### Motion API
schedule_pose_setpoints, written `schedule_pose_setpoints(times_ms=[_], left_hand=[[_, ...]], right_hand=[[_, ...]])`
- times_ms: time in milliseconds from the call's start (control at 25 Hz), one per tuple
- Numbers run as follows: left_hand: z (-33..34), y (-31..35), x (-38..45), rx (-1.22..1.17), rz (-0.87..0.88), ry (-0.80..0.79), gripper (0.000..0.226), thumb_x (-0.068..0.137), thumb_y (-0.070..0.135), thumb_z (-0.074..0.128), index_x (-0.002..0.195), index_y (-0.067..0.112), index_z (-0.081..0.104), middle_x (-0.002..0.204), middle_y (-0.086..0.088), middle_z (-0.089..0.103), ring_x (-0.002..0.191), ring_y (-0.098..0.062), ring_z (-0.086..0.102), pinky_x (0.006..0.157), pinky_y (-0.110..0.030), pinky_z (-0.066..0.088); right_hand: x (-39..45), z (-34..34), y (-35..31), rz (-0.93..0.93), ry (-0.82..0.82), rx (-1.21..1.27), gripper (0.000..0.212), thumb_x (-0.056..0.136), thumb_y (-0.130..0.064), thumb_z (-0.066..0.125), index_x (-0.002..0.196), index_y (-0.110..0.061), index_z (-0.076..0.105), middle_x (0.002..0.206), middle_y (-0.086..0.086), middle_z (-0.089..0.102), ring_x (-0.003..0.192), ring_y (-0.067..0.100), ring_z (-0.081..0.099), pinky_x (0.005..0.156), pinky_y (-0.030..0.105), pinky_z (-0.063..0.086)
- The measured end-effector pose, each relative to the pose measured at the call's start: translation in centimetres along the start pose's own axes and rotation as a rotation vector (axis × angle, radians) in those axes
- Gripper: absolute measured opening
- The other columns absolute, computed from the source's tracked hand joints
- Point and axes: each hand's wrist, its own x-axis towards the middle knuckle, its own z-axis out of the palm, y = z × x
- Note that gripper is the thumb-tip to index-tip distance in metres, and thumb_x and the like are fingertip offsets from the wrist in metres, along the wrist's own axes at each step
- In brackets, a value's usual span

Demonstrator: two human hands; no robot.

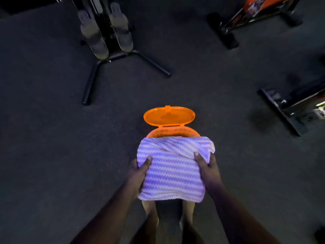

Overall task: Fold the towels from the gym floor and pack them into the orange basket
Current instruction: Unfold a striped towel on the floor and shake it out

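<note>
- Above the orange basket (173,133), a folded towel (171,169) with lilac and white zigzag stripes was held flat in the air, its far edge covering most of the basket's mouth
- Folding of this towel looked done: it sat as a compact rectangle, though one loose corner drooped at the far right
- Left hand (138,173) gripped the towel's left edge, thumb on top and fingers curled underneath
- Right hand (206,167) gripped the right edge the same way, thumb pressed on top near the loose flap, fingers hidden below the cloth
- Packing was the step in hand, by my reading; the towel was not yet inside, only poised over the opening
- Basket's hinged lid (169,115) stood open, tipped back on the far side, so nothing blocked the way in
- Whether other towels already lay inside could not be told, since the held one hid the interior
- No further towels showed on the dark gym floor (52,138) in view, so how many remained was unclear
- Farther out stood a black machine with a splayed tubular base (123,57) at the upper left, and other equipment frames (290,110) at the right, well apart from the basket
</note>
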Motion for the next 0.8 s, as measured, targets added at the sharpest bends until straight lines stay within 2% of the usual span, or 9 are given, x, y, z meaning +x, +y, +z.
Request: schedule_pose_setpoints(times_ms=[120, 200, 320, 400, 480, 560, 640, 720, 800], left_hand=[[2.9, -3.6, 9.5, 0.066, 0.035, 0.086, 0.054, 0.066, 0.078, 0.07, 0.103, 0.038, 0.071, 0.098, 0.01, 0.078, 0.092, -0.011, 0.075, 0.083, -0.038, 0.06], [5.3, -7.0, 16.8, 0.087, 0.067, 0.109, 0.054, 0.072, 0.073, 0.069, 0.108, 0.032, 0.072, 0.1, 0.01, 0.077, 0.095, -0.008, 0.073, 0.087, -0.034, 0.059], [8.5, -12.4, 27.0, 0.186, 0.136, 0.127, 0.026, 0.086, 0.058, 0.069, 0.111, 0.051, 0.068, 0.1, 0.026, 0.074, 0.095, 0.009, 0.068, 0.083, -0.013, 0.052], [10.4, -16.0, 32.8, 0.288, 0.169, 0.168, 0.031, 0.095, 0.045, 0.068, 0.125, 0.038, 0.066, 0.115, 0.013, 0.074, 0.109, -0.005, 0.067, 0.095, -0.023, 0.051], [11.9, -19.4, 37.3, 0.431, 0.127, 0.201, 0.058, 0.099, 0.037, 0.063, 0.148, 0.012, 0.047, 0.144, -0.012, 0.057, 0.134, -0.028, 0.054, 0.111, -0.04, 0.041], [12.6, -21.4, 39.9, 0.603, 0.011, 0.23, 0.071, 0.101, 0.035, 0.057, 0.156, 0.003, 0.025, 0.157, -0.023, 0.038, 0.143, -0.038, 0.04, 0.117, -0.047, 0.033], [12.3, -21.5, 40.2, 0.755, -0.024, 0.263, 0.074, 0.104, 0.033, 0.051, 0.16, 0.008, 0.011, 0.163, -0.023, 0.025, 0.147, -0.042, 0.032, 0.119, -0.051, 0.03], [11.8, -21.0, 39.4, 0.993, 0.283, 0.266, 0.072, 0.105, 0.031, 0.045, 0.162, 0.014, 0.005, 0.167, -0.017, 0.017, 0.152, -0.039, 0.024, 0.121, -0.052, 0.027], [12.0, -20.9, 39.1, 1.282, 0.713, 0.077, 0.075, 0.102, 0.044, 0.043, 0.162, 0.014, 0.009, 0.169, -0.015, 0.015, 0.156, -0.035, 0.014, 0.124, -0.055, 0.019]], right_hand=[[9.0, 2.3, 6.1, -0.002, 0.01, -0.045, 0.038, 0.094, -0.04, 0.072, 0.129, -0.035, 0.06, 0.113, -0.027, 0.068, 0.103, -0.005, 0.067, 0.085, 0.027, 0.053], [15.5, 3.6, 11.4, -0.029, 0.037, -0.109, 0.039, 0.094, -0.04, 0.073, 0.13, -0.033, 0.059, 0.116, -0.021, 0.07, 0.106, -0.002, 0.067, 0.088, 0.026, 0.053], [24.5, 5.1, 19.5, -0.102, 0.067, -0.259, 0.038, 0.095, -0.036, 0.073, 0.128, -0.025, 0.058, 0.111, -0.024, 0.071, 0.097, -0.007, 0.067, 0.081, 0.013, 0.05], [29.4, 6.0, 24.4, -0.102, 0.102, -0.463, 0.055, 0.094, -0.044, 0.07, 0.137, -0.013, 0.053, 0.122, -0.01, 0.071, 0.107, 0.012, 0.068, 0.087, 0.024, 0.051], [33.1, 6.7, 28.6, -0.062, 0.11, -0.714, 0.068, 0.096, -0.046, 0.064, 0.146, -0.005, 0.043, 0.139, 0.019, 0.059, 0.119, 0.038, 0.062, 0.095, 0.041, 0.05], [35.4, 7.3, 30.8, -0.006, 0.11, -0.869, 0.069, 0.096, -0.042, 0.059, 0.15, -0.007, 0.034, 0.144, 0.025, 0.049, 0.12, 0.047, 0.057, 0.095, 0.049, 0.049], [35.8, 7.7, 30.7, -0.018, 0.197, -1.012, 0.068, 0.095, -0.038, 0.056, 0.152, -0.012, 0.03, 0.147, 0.024, 0.043, 0.126, 0.048, 0.051, 0.096, 0.053, 0.047], [34.6, 8.7, 30.2, -0.327, 0.178, -1.213, 0.069, 0.095, -0.042, 0.055, 0.155, -0.02, 0.028, 0.157, 0.022, 0.033, 0.14, 0.046, 0.038, 0.106, 0.062, 0.039], [33.2, 10.3, 30.4, -0.67, -0.132, -1.349, 0.076, 0.095, -0.064, 0.045, 0.16, -0.03, 0.023, 0.168, 0.017, 0.016, 0.153, 0.045, 0.016, 0.111, 0.074, 0.019]])
